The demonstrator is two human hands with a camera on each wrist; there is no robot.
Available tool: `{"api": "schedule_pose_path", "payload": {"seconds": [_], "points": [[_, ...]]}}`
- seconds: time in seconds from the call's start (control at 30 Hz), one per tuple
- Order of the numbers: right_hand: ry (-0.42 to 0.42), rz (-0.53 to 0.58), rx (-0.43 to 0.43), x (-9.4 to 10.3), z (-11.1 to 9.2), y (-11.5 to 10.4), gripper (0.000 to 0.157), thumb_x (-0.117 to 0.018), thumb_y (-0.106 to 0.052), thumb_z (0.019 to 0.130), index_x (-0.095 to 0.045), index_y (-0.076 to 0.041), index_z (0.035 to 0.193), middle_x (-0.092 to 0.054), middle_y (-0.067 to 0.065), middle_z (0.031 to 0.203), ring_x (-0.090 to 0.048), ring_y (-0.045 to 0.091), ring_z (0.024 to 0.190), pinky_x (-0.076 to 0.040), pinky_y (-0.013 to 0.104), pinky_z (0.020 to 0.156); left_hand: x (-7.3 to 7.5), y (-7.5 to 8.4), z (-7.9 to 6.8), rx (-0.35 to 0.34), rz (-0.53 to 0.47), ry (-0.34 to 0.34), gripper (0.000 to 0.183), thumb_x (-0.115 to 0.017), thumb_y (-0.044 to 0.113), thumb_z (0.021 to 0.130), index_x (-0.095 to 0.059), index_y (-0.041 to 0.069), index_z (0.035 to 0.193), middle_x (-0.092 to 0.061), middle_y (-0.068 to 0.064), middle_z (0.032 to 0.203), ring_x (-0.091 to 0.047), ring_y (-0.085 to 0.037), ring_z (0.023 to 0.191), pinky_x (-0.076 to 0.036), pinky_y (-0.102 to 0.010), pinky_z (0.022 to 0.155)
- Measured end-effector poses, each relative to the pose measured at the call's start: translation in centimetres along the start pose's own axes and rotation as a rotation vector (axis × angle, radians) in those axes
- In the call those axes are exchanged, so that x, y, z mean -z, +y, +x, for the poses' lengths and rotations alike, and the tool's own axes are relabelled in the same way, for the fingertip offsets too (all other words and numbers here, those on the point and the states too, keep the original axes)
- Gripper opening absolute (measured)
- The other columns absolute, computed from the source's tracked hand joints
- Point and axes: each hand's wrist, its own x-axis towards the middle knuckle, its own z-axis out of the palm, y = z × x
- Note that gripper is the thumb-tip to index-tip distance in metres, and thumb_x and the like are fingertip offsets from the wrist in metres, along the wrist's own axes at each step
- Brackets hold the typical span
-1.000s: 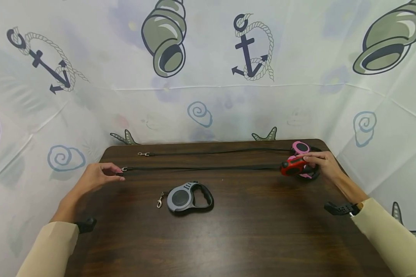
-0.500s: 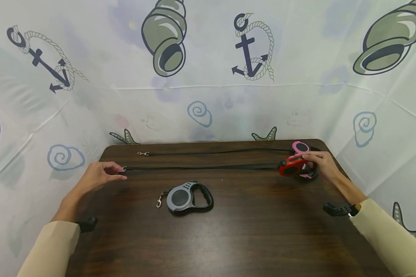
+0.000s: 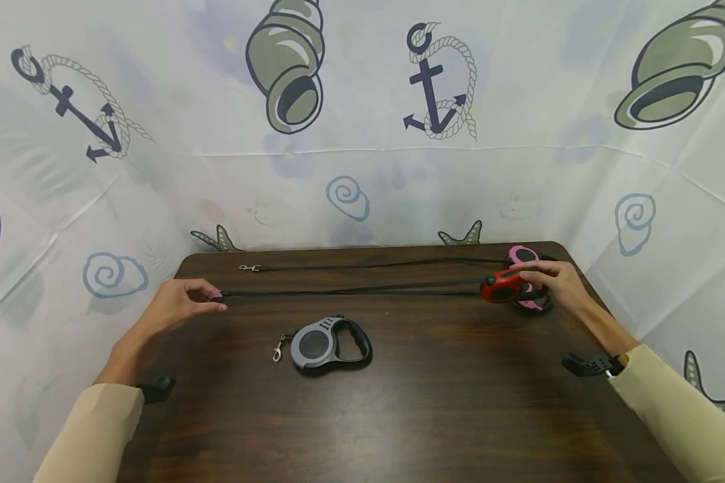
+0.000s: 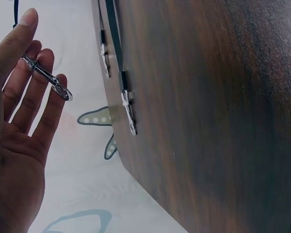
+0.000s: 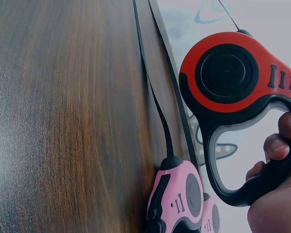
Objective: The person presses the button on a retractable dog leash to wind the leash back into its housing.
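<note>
My right hand grips the black handle of a red retractable dog leash, its fingers through the loop in the right wrist view. From the leash a thin black strap runs across to the left. Its far end is pinched between thumb and finger of my left hand, and the metal snap clip lies across the fingers. The red leash is held over the table, overlapping two pink retractable leashes at the right. Their straps stretch leftward along the table, ending in silver snap clips.
A grey retractable leash with a black handle lies mid-table, its small metal clip at its left. The dark wooden table meets a white patterned cloth behind and at both sides.
My left hand has moved slightly right and up. My right hand with the red leash has shifted a little left and up. The pink and grey leashes have stayed in place.
</note>
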Motion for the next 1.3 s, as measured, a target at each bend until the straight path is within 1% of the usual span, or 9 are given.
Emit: {"api": "schedule_pose_path", "payload": {"seconds": [0.23, 0.37, 0.5, 0.63, 0.77, 0.9, 1.03, 1.13, 1.3], "points": [[-0.011, -0.048, 0.009, -0.5, 0.3, -0.4, 0.021, -0.066, -0.001, 0.101, -0.077, 0.005, 0.117, -0.068, -0.008, 0.087, -0.047, 0.018, 0.077, -0.038, 0.036, 0.064, -0.2, 0.7, 0.5, 0.000, 0.012, -0.013, 0.021, -0.097, 0.018, 0.077, -0.079, 0.017, 0.087, -0.075, 0.006, 0.078, -0.066, -0.004, 0.065, -0.050, -0.017, 0.059], [-0.015, -0.064, 0.009, -0.8, 0.4, -0.6, 0.021, -0.067, -0.002, 0.100, -0.077, 0.004, 0.118, -0.072, -0.008, 0.093, -0.048, 0.016, 0.078, -0.040, 0.035, 0.063, -0.3, 1.0, 0.9, 0.001, 0.026, -0.013, 0.021, -0.097, 0.020, 0.077, -0.079, 0.018, 0.087, -0.075, 0.007, 0.077, -0.065, -0.005, 0.065, -0.049, -0.018, 0.059], [-0.024, -0.062, 0.011, -1.0, 0.6, -0.9, 0.022, -0.068, -0.001, 0.099, -0.075, 0.007, 0.119, -0.068, -0.006, 0.089, -0.044, 0.020, 0.069, -0.035, 0.037, 0.053, -0.3, 1.4, 1.2, -0.013, 0.028, -0.011, 0.021, -0.097, 0.019, 0.077, -0.079, 0.019, 0.086, -0.074, 0.007, 0.076, -0.064, -0.006, 0.063, -0.049, -0.018, 0.058], [-0.045, -0.054, 0.018, -1.4, 0.7, -1.1, 0.021, -0.069, 0.000, 0.099, -0.077, 0.003, 0.118, -0.062, -0.003, 0.073, -0.035, 0.016, 0.049, -0.026, 0.040, 0.042, -0.5, 1.9, 1.3, -0.026, 0.011, -0.018, 0.020, -0.097, 0.018, 0.077, -0.079, 0.018, 0.086, -0.074, 0.007, 0.076, -0.063, -0.006, 0.063, -0.049, -0.019, 0.058], [-0.071, 0.031, 0.016, -2.0, 0.8, -1.0, 0.021, -0.067, 0.003, 0.099, -0.076, 0.007, 0.118, -0.073, -0.002, 0.080, -0.030, 0.005, 0.044, -0.020, 0.043, 0.044, -0.9, 2.6, 1.6, -0.037, -0.005, -0.023, 0.019, -0.096, 0.016, 0.077, -0.079, 0.017, 0.086, -0.073, 0.006, 0.076, -0.061, -0.007, 0.063, -0.048, -0.019, 0.058], [-0.080, 0.029, 0.014, -2.4, 0.9, -1.1, 0.023, -0.067, 0.002, 0.100, -0.073, 0.010, 0.120, -0.075, -0.004, 0.104, -0.047, 0.007, 0.061, -0.033, 0.036, 0.051, -1.1, 3.3, 2.1, -0.055, -0.005, -0.022, 0.020, -0.096, 0.015, 0.077, -0.079, 0.017, 0.086, -0.074, 0.006, 0.077, -0.060, -0.007, 0.064, -0.048, -0.019, 0.059], [-0.088, -0.033, 0.013, -2.8, 0.8, -1.3, 0.026, -0.066, -0.002, 0.101, -0.072, 0.010, 0.123, -0.071, -0.008, 0.115, -0.058, 0.011, 0.092, -0.050, 0.023, 0.073, -1.3, 3.9, 2.4, -0.071, -0.017, -0.029, 0.020, -0.096, 0.013, 0.077, -0.079, 0.014, 0.087, -0.075, 0.005, 0.078, -0.061, -0.008, 0.064, -0.049, -0.018, 0.059], [-0.102, -0.029, 0.009, -3.0, 0.9, -1.4, 0.027, -0.066, -0.002, 0.101, -0.071, 0.011, 0.124, -0.070, -0.007, 0.117, -0.058, 0.013, 0.098, -0.051, 0.022, 0.080, -1.5, 4.3, 2.5, -0.076, -0.012, -0.029, 0.020, -0.096, 0.012, 0.076, -0.079, 0.014, 0.087, -0.074, 0.004, 0.078, -0.062, -0.007, 0.065, -0.050, -0.018, 0.060], [-0.117, -0.019, 0.022, -3.5, 1.1, -1.6, 0.027, -0.065, -0.001, 0.102, -0.070, 0.012, 0.124, -0.073, -0.006, 0.115, -0.061, 0.014, 0.098, -0.053, 0.023, 0.081, -2.0, 4.9, 2.8, -0.082, -0.009, -0.035, 0.020, -0.096, 0.014, 0.077, -0.079, 0.014, 0.087, -0.075, 0.005, 0.078, -0.064, -0.007, 0.066, -0.051, -0.018, 0.061]]}}
